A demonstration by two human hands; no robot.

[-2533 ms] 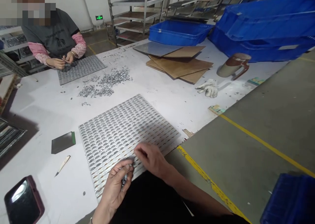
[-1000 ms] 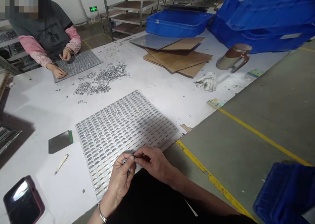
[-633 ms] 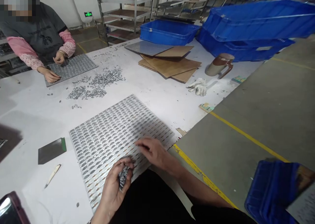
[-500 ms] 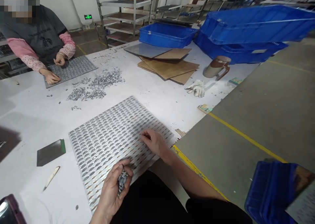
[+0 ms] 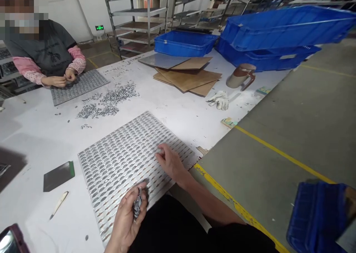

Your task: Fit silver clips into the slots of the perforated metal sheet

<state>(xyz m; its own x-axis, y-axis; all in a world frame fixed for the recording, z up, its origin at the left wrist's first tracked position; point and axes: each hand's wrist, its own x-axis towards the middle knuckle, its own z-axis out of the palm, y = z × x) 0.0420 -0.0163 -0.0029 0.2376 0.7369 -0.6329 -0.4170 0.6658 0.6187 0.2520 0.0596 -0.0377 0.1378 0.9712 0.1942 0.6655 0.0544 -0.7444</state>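
Note:
A metal tray (image 5: 122, 160) with rows of oval slots lies at an angle on the white table; many slots hold grey oval pieces, while those nearest me show brown. Cupped over the tray's near edge, my left hand (image 5: 129, 212) holds a clump of small grey pieces (image 5: 137, 204). My right hand (image 5: 171, 164) is over the tray's right part, thumb and forefinger bent close together; anything between them is too small to make out. Beyond the tray a loose heap of grey pieces (image 5: 119, 93) is spread on the table.
Across the table a person (image 5: 52, 52) handles a second tray (image 5: 83, 84). Cardboard sheets (image 5: 189, 76), a mug (image 5: 240, 76), gloves (image 5: 219, 100) and blue crates (image 5: 183, 45) stand or lie farther back. At left are a dark plate (image 5: 58, 177), a pointed tool (image 5: 59, 204) and a phone (image 5: 12, 240).
My right hand has shifted slightly left and up over the tray. My left hand still holds its pieces. The other person's hands have come together. The view has shifted slightly.

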